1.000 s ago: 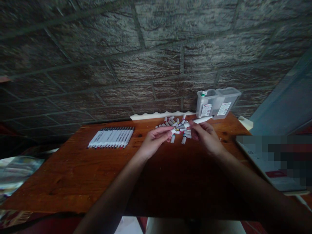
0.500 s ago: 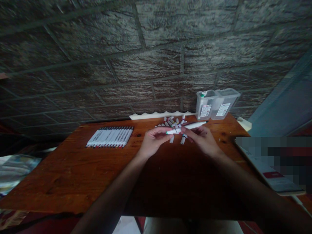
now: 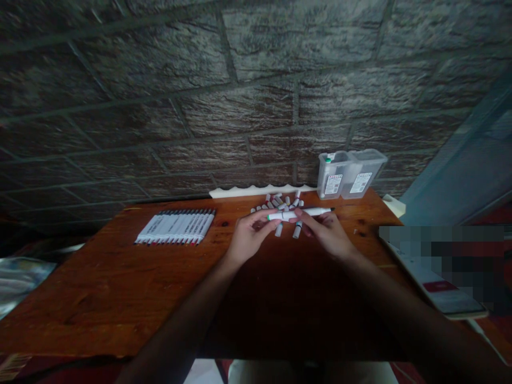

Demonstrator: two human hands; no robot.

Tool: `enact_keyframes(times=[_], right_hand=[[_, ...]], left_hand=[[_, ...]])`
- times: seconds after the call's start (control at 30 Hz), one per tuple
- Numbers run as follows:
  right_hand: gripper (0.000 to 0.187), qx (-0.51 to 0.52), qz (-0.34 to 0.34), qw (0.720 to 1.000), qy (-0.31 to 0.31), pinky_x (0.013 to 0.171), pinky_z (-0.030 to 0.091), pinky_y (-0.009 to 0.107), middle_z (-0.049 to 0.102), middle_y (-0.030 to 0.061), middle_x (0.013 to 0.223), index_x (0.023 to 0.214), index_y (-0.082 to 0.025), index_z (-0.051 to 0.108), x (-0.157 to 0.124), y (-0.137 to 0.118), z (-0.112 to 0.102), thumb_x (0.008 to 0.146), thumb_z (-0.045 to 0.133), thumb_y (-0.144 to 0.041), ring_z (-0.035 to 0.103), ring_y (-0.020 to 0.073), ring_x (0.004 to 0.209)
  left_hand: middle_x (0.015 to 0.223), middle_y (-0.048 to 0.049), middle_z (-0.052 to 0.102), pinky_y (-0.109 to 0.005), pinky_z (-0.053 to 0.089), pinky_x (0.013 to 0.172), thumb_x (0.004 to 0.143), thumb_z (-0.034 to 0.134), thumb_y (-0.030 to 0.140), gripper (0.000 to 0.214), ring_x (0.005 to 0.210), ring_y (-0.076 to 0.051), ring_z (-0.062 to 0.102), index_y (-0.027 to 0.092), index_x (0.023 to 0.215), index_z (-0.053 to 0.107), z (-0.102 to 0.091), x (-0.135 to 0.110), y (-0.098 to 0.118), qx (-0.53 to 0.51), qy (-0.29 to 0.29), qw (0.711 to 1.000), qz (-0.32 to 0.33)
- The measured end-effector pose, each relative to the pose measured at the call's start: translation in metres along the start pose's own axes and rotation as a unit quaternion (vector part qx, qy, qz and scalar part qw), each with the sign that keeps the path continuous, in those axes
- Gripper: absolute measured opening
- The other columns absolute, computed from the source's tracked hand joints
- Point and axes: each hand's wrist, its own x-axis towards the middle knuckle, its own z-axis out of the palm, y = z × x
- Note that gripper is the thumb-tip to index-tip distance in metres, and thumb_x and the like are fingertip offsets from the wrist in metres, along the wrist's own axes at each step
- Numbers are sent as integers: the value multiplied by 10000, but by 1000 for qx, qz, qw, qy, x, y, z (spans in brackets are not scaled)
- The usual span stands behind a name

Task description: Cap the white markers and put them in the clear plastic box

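Note:
A white marker [image 3: 316, 212] lies nearly level between my two hands, above the wooden table. Its left end is green, and a dark tip shows at its right end. My left hand [image 3: 251, 234] pinches the green end between thumb and fingers. Thumb and fingers of my right hand [image 3: 326, 230] close on the barrel from the other side. Just behind and below the marker, several loose white marker caps [image 3: 279, 201] are scattered, partly hidden by my hands. To the left, a row of white markers [image 3: 176, 226] lies side by side.
Two clear plastic containers [image 3: 366, 160] stand by the wall at the back right; the left one holds a green-ended item. A wavy white strip [image 3: 256, 190] runs along the table's back edge. A laptop-like device [image 3: 444, 288], partly pixelated, sits at the right of the wooden table [image 3: 120, 298].
The marker has gone from a slant, right end higher, to nearly level. Both hands keep their grip on it. The whole view has shifted slightly.

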Motion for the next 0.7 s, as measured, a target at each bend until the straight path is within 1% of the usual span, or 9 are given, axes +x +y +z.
enact_keyframes(times=[0.13, 0.23, 0.3, 0.37, 0.43, 0.47, 0.53, 0.63, 0.7], right_hand=[[396, -22, -18, 1000, -3, 480, 304, 249, 472, -37, 474, 718, -165, 723, -1, 0, 1, 779, 644, -548, 395, 93, 462], [373, -24, -37, 999, -2, 476, 307, 250, 502, -30, 512, 714, -175, 697, -1, 2, 1, 781, 644, -538, 408, 98, 473], [352, -18, -45, 999, 15, 476, 301, 249, 519, -27, 549, 708, -184, 676, 0, 4, 1, 768, 658, -531, 408, 99, 488], [340, -17, -51, 998, 37, 488, 300, 248, 524, -26, 576, 694, -189, 654, 1, 5, 1, 749, 676, -524, 412, 101, 513], [352, -26, -50, 997, 50, 505, 305, 251, 513, -28, 579, 670, -189, 633, 2, 7, 1, 739, 676, -532, 415, 107, 532], [367, -32, -47, 997, 52, 510, 306, 255, 502, -28, 571, 650, -189, 616, 2, 8, 0, 741, 667, -541, 413, 110, 535], [404, -39, -34, 998, 46, 517, 308, 264, 473, -30, 552, 601, -196, 567, 2, 10, 0, 758, 635, -562, 405, 115, 533], [427, -14, -2, 999, 36, 513, 304, 278, 451, -31, 546, 588, -214, 503, 0, 12, 0, 766, 612, -586, 401, 127, 527], [438, 15, 31, 999, 32, 484, 277, 284, 418, -38, 525, 598, -228, 460, -1, 12, 1, 765, 597, -609, 369, 128, 497]], left_hand=[[850, -40, 734, -253, 518, 650, 795, 702, 322, 362, 692, -151, 659, 189, 1132, 683, 0, 0, -4, -6, -42, 999, -20], [899, -54, 737, -264, 522, 685, 798, 697, 329, 333, 737, -166, 664, 180, 1096, 696, -1, -1, -3, 10, -56, 998, -12], [905, -54, 736, -262, 521, 703, 809, 685, 328, 294, 756, -166, 661, 179, 1061, 711, -1, -2, -1, 5, -83, 997, -7], [853, -46, 731, -251, 514, 692, 831, 659, 330, 243, 738, -157, 653, 177, 1007, 728, -1, -3, 2, 0, -120, 993, -4], [767, -33, 715, -238, 503, 659, 844, 644, 334, 219, 686, -144, 636, 175, 962, 736, 0, -4, 3, 11, -143, 990, 1], [741, -27, 708, -235, 499, 647, 844, 645, 335, 216, 665, -139, 628, 176, 957, 737, 0, -5, 4, 23, -144, 989, 5], [769, -27, 720, -236, 501, 655, 836, 658, 331, 213, 673, -141, 631, 185, 971, 735, 0, -5, 5, 48, -134, 990, 23], [925, -37, 745, -245, 514, 718, 837, 660, 313, 210, 769, -157, 663, 208, 1004, 732, 2, -6, 6, 82, -118, 988, 60], [984, -36, 745, -247, 518, 757, 840, 659, 302, 214, 823, -165, 674, 219, 1025, 729, 3, -7, 7, 96, -113, 986, 81]])
